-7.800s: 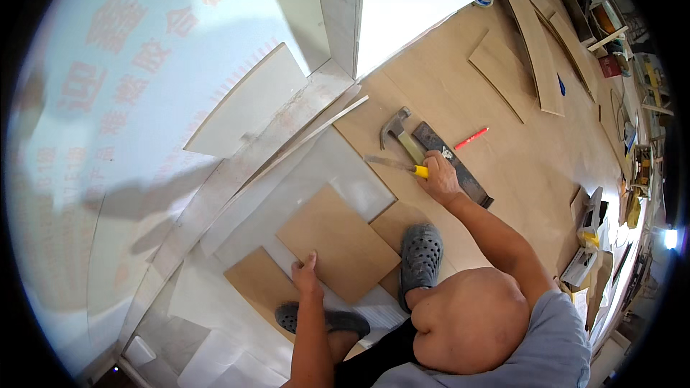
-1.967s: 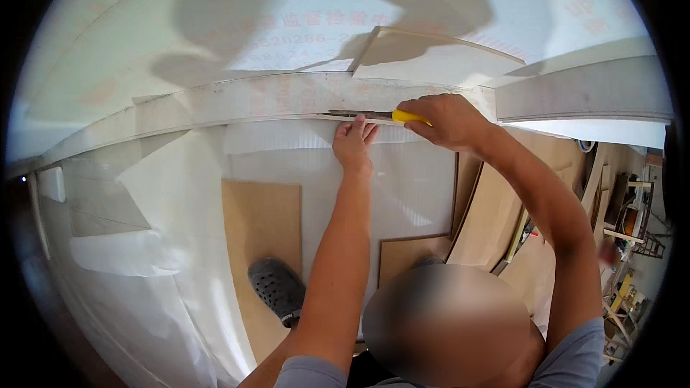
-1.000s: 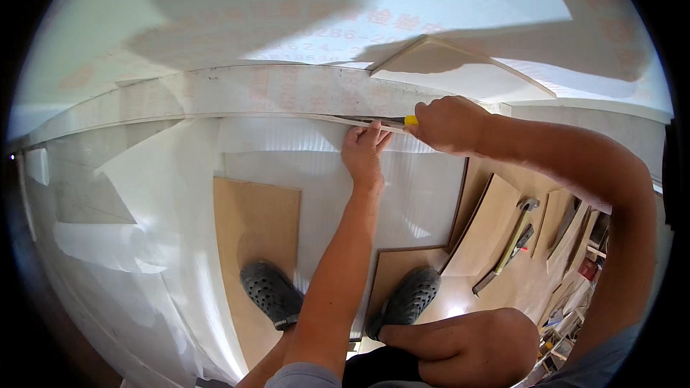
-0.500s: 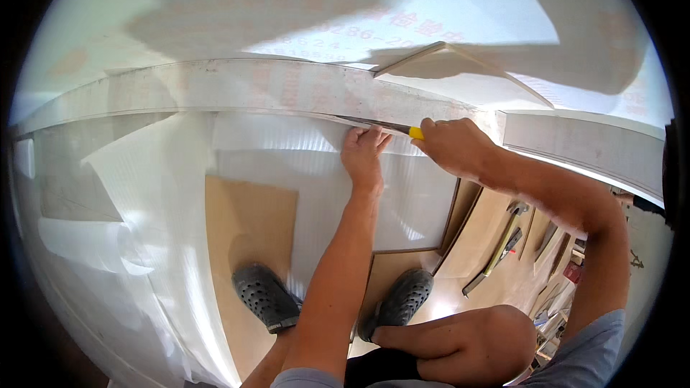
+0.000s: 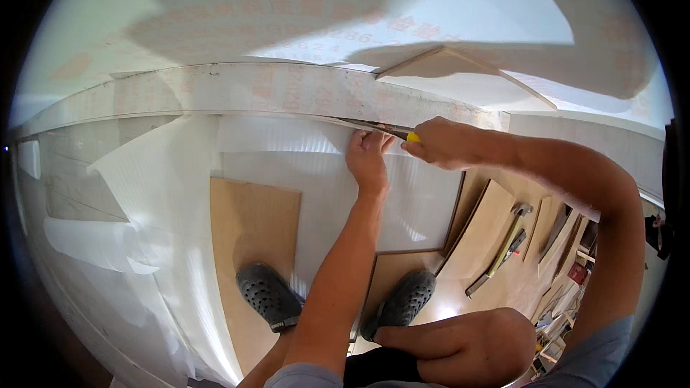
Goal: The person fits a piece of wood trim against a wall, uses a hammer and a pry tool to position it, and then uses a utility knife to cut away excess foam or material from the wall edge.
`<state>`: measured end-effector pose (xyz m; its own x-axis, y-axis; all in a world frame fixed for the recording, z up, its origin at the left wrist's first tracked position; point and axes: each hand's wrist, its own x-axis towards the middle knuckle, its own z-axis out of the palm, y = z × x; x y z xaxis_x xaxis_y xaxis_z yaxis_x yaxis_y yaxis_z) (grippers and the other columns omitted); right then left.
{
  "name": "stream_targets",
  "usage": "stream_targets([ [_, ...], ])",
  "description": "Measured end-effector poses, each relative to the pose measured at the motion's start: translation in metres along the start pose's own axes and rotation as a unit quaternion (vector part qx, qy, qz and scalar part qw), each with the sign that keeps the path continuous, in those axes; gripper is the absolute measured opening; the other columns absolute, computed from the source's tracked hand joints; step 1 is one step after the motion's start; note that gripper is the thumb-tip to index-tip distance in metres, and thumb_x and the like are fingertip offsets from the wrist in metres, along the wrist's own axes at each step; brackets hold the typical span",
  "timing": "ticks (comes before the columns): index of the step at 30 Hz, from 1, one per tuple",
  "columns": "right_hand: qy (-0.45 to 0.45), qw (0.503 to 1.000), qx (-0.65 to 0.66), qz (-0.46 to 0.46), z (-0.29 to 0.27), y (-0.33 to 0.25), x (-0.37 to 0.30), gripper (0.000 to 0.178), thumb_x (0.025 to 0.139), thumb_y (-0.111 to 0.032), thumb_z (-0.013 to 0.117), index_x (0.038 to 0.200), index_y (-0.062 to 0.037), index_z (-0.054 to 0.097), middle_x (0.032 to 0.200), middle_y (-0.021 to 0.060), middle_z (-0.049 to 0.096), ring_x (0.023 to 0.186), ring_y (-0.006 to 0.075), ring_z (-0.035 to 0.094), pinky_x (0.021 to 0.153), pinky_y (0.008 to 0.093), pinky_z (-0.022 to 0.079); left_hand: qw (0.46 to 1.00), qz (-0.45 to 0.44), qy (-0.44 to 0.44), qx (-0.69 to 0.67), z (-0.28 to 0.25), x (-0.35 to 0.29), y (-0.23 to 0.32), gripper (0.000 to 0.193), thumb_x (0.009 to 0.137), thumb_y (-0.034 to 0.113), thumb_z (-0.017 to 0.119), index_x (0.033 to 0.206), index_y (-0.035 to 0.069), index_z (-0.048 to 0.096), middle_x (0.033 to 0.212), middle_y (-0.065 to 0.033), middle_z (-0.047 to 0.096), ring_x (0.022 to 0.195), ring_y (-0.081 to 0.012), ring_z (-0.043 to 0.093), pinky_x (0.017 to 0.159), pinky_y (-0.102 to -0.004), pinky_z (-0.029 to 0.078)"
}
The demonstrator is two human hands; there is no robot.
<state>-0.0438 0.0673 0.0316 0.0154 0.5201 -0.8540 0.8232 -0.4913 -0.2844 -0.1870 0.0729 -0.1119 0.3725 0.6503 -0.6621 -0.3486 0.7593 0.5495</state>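
My left hand (image 5: 368, 158) lies flat on a white foam underlay sheet (image 5: 287, 187), pressing its top edge near the base of the white wall (image 5: 251, 90). Just to its right, my right hand (image 5: 442, 142) is shut on a utility knife with a yellow body (image 5: 402, 134). The knife's blade lies along the seam where the sheet meets the wall. Both forearms reach forward from the lower edge of the view.
A wooden floor plank (image 5: 251, 244) lies under my left shoe (image 5: 269, 294). My right shoe (image 5: 402, 302) stands beside my bent knee (image 5: 460, 338). A hammer (image 5: 507, 233), a long tool and several planks lie at the right. A loose board (image 5: 445, 65) leans on the wall.
Earlier I was taking the knife from the floor beside the hammer. In the last second my right hand has drawn the knife to the right along the wall seam. My left hand has stayed put.
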Motion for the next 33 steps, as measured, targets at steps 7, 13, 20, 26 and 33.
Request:
stream_targets([
  [7, 0.097, 0.985, -0.143, -0.018, 0.038, -0.019, -0.016, 0.04, 0.106, -0.029, 0.05, 0.098, 0.0061, 0.068, 0.093, 0.0264, 0.067, 0.084, 0.0424, 0.07, 0.075, 0.0515, 0.058, 1.0, 0.007, -0.001, 0.021, -0.008, 0.005, -0.003, 0.011, 0.098, 0.006, 0.065, 0.105, -0.002, 0.062, 0.103, -0.0101, 0.07, 0.095, -0.0193, 0.07, 0.092, -0.037, 0.061],
  [13, 0.049, 0.998, 0.024, 0.039, 0.015, -0.01, -0.02, 0.044, 0.104, -0.039, 0.056, 0.093, 0.0034, 0.062, 0.074, 0.0178, 0.063, 0.069, 0.0319, 0.064, 0.059, 0.0453, 0.052, 1.0, -0.002, -0.002, -0.001, -0.003, 0.003, 0.0, 0.008, 0.098, 0.006, 0.067, 0.1, 0.0, 0.062, 0.101, -0.0084, 0.068, 0.094, -0.0191, 0.07, 0.093, -0.0368, 0.061],
  [20, -0.04, 0.966, 0.25, 0.057, -0.011, 0.005, -0.022, 0.045, 0.104, -0.042, 0.057, 0.087, -0.0003, 0.056, 0.064, 0.0021, 0.046, 0.043, 0.0122, 0.043, 0.035, 0.0313, 0.037, 1.0, -0.001, -0.013, -0.001, -0.005, 0.005, -0.002, 0.008, 0.099, 0.007, 0.066, 0.099, 0.0, 0.062, 0.101, -0.0086, 0.068, 0.095, -0.0205, 0.071, 0.096, -0.0378, 0.061],
  [26, -0.061, 0.973, 0.216, 0.05, -0.015, 0.003, -0.021, 0.045, 0.104, -0.042, 0.056, 0.085, -0.002, 0.056, 0.061, 0.001, 0.043, 0.044, 0.0117, 0.041, 0.037, 0.0315, 0.036, 0.999, -0.008, -0.03, -0.022, -0.004, 0.003, 0.003, 0.005, 0.098, 0.004, 0.064, 0.099, 0.0, 0.062, 0.101, -0.0089, 0.068, 0.096, -0.0203, 0.071, 0.095, -0.0368, 0.061],
  [33, -0.086, 0.947, 0.305, 0.062, -0.011, 0.003, -0.009, 0.044, 0.103, -0.044, 0.056, 0.079, -0.0065, 0.051, 0.061, -0.002, 0.039, 0.045, 0.0094, 0.032, 0.038, 0.0311, 0.026, 0.999, 0.001, -0.031, -0.027, -0.006, 0.002, 0.0, 0.007, 0.099, 0.001, 0.062, 0.103, -0.005, 0.06, 0.103, -0.0111, 0.068, 0.093, -0.0188, 0.069, 0.094, -0.0369, 0.061],
])
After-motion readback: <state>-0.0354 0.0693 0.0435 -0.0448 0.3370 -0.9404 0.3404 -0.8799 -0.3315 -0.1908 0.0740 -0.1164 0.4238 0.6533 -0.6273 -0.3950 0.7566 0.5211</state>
